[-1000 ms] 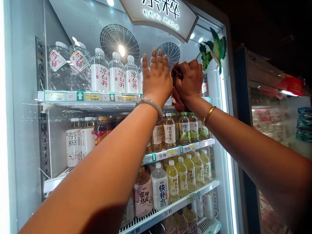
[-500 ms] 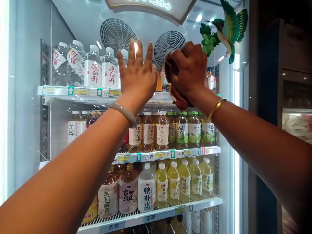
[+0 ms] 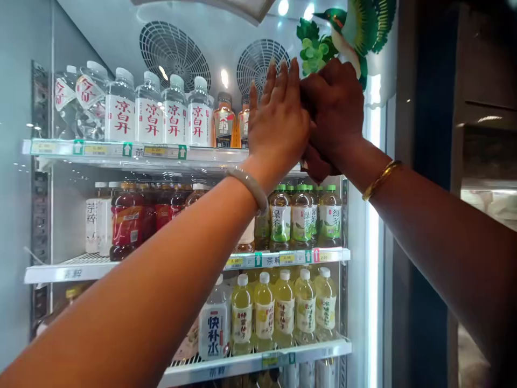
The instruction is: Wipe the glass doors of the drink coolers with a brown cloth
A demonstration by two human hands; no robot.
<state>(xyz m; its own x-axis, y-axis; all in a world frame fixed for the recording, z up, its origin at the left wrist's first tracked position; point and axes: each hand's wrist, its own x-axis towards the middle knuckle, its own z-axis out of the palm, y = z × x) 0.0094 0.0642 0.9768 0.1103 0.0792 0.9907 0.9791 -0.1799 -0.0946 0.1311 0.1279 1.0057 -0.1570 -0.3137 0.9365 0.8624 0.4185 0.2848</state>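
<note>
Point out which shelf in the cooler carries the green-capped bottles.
The middle shelf: green-capped bottles stand at its right end, below the right hand. The top shelf has white-capped water bottles; the lower shelf has yellow drinks.

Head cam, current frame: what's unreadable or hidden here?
- Cloth: head view, only a dark red fold shows below the right hand, which covers the rest.
- Left hand: palm side faces away; contact with the glass cannot be told.
- Sign: cut off by the top edge.
- Price tags: too small to read.
- Bottles behind the left forearm: labels hidden.
</note>
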